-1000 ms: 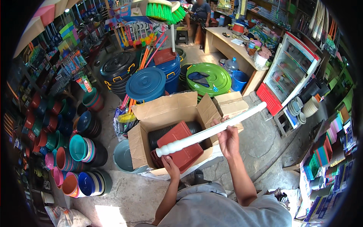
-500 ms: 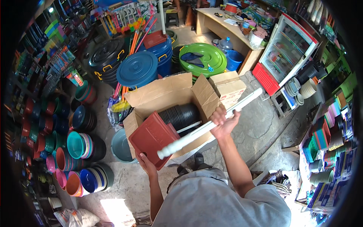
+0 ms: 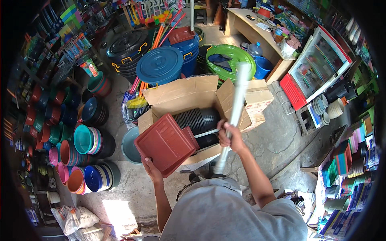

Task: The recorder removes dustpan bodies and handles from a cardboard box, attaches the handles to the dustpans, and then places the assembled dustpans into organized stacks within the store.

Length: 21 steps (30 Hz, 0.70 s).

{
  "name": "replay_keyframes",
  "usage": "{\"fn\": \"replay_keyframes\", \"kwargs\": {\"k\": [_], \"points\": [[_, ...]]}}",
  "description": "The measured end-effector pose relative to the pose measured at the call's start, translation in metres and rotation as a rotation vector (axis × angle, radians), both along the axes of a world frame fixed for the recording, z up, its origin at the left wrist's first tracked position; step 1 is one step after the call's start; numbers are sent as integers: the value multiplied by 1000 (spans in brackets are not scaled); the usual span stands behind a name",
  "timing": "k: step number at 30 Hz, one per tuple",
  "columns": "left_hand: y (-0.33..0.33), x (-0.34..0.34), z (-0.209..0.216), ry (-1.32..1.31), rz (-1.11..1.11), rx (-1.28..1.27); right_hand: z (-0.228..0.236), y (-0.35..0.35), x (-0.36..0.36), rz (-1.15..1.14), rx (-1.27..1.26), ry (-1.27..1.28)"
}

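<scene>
My left hand (image 3: 152, 170) is closed on the lower left edge of a brick-red plastic tray (image 3: 167, 144), which is tilted over the front left of an open cardboard box (image 3: 185, 94). Another red piece shows behind the tray's right side. In my right hand (image 3: 232, 137) is a long white pole (image 3: 237, 94), gripped around its middle and standing almost upright in the picture. Motion blurs its upper end. Inside the box lie stacked black plastic pots (image 3: 197, 119), partly covered by the tray, with a thin white rod among them.
Large lidded tubs, one blue (image 3: 159, 64) and one green (image 3: 230, 62), stand behind the box. A grey-blue basin (image 3: 131, 146) sits left of it. Stacked colored buckets (image 3: 83, 140) line the left side. A glass-door fridge (image 3: 319, 64) and a wooden desk (image 3: 257, 36) are at right.
The white pole has swung from a slant across the box to nearly upright, with my right hand still around it. The red tray has turned slightly in my left hand.
</scene>
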<state>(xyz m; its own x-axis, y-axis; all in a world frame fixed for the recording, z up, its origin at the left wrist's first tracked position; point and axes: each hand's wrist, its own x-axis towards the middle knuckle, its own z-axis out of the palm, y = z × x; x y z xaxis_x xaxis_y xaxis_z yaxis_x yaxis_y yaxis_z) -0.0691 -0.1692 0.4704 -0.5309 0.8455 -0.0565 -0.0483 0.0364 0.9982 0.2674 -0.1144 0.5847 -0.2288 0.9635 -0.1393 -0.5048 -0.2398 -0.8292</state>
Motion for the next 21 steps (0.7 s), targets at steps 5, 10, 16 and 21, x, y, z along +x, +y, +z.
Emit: {"fn": "replay_keyframes", "kwargs": {"k": [5,10,16,21], "points": [[9,-2,16,140,67,53,-12,-19,-7,260,270,-1025],[25,13,23,270,-1,136,26,-48,-28,444,450,-1235],[25,41,69,417,-25,137,42,-52,-30,321,593,-1503],[23,52,71,543,-23,150,76,-60,-24,291,730,-1761]]}}
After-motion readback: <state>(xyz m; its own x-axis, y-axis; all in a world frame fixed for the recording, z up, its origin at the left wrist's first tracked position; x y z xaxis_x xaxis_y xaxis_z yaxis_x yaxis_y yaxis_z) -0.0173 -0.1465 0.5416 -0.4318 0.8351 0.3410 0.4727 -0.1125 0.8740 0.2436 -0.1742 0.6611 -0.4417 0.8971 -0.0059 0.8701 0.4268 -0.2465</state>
